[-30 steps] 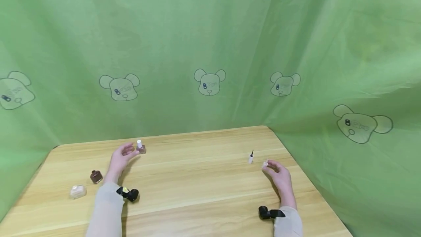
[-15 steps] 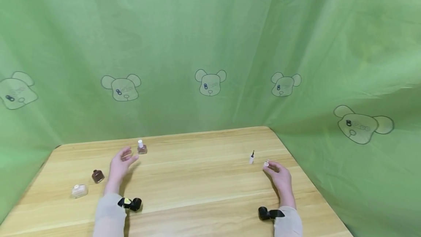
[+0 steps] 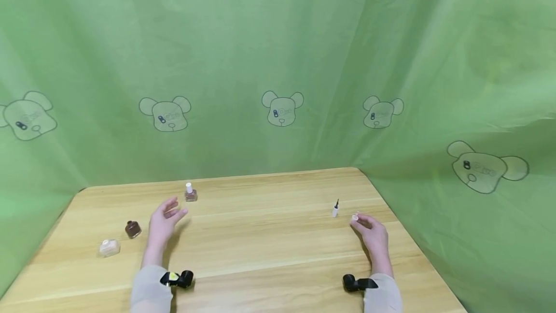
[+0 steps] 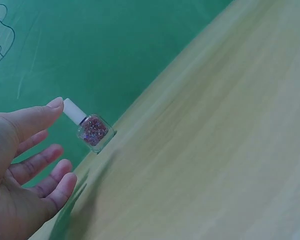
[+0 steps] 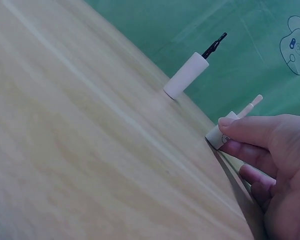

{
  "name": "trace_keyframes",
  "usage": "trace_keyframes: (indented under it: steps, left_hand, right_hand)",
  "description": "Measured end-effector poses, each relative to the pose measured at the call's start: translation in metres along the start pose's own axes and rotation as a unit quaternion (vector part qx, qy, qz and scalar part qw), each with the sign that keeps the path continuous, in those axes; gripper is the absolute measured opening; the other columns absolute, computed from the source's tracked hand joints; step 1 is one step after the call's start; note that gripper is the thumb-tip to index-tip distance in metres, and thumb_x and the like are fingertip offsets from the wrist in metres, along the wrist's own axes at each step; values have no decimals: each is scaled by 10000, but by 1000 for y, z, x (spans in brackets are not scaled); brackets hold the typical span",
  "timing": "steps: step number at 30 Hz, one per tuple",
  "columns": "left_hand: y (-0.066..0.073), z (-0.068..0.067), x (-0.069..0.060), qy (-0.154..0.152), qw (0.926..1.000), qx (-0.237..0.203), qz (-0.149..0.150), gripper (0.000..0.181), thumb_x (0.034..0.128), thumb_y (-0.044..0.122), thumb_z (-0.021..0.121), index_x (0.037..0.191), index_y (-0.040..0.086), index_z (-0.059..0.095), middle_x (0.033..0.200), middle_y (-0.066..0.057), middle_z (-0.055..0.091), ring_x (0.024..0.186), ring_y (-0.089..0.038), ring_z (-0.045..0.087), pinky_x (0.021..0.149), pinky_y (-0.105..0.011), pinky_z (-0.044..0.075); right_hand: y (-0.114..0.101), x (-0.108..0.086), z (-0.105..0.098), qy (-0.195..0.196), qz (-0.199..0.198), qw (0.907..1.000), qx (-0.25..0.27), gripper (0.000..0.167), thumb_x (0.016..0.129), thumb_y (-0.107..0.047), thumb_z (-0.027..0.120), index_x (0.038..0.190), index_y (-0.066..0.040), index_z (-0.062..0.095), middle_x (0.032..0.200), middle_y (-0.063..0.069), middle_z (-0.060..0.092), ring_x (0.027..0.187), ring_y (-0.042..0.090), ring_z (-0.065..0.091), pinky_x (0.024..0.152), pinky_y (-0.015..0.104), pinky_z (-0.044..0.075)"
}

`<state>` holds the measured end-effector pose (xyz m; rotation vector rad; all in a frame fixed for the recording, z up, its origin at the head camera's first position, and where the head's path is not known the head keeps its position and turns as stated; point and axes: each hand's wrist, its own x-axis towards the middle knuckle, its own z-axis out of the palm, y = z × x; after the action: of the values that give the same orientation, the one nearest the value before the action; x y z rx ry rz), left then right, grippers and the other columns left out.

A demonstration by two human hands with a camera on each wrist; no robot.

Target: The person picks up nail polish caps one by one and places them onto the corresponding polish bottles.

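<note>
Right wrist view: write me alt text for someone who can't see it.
A right hand pinches a small white cap with its pale brush pointing up. Apart from it, a second white cap stands on a wooden table, dark brush upward, with green cloth behind.

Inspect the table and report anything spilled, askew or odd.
No spill shows. Oddly, the dark bottle and pale bottle stand uncapped at the left, while two brush caps are far off right: the dark-brushed cap stands brush up, and the right hand pinches the pale-brushed cap, also brush up.
</note>
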<state>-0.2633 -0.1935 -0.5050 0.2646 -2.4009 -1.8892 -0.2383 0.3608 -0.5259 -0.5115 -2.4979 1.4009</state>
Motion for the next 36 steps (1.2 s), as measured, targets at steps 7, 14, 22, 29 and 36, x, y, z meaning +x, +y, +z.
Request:
trace_keyframes:
  steps: [7,14,22,29,36]
  left_hand:
    - [4,1,-15,194,9998,-54,56,652,922,223,670,1476,65,365,1506,-198,408,1356,-374,438,1116,-486,401]
    - [6,2,-29,452,9990,59,13,585,923,236,672,1436,91,433,1480,-147,466,1318,-306,494,976,-211,502]
    - [5,7,-44,1009,9944,-87,315,479,906,245,695,1330,74,552,1346,-148,595,976,78,559,784,-14,461]
    - [2,7,-55,1766,9825,-147,567,378,897,271,706,1206,64,643,993,217,667,854,138,550,751,-26,475]
    - [-2,2,-56,2511,9601,-257,1204,286,875,204,735,1089,19,694,800,328,585,746,101,563,700,-22,465]
  right_hand:
    - [0,-2,-2,256,103,9995,153,438,877,-202,728,1238,19,613,1216,212,665,860,-56,576,1059,421,416]
    - [-2,-4,-3,427,254,9978,435,427,866,-197,738,1218,16,624,1132,149,715,723,-197,483,837,109,413]
    - [-5,-4,-4,686,432,9916,1008,417,856,-161,741,1210,22,617,856,-185,665,728,-161,521,690,13,438]
    - [-9,-8,-6,572,430,9905,1175,434,860,-151,734,1229,29,597,804,-277,593,746,-165,529,710,8,450]
    - [-12,-8,-7,269,305,9923,1169,460,867,-172,733,1263,5,580,824,-300,588,798,-150,544,752,13,439]
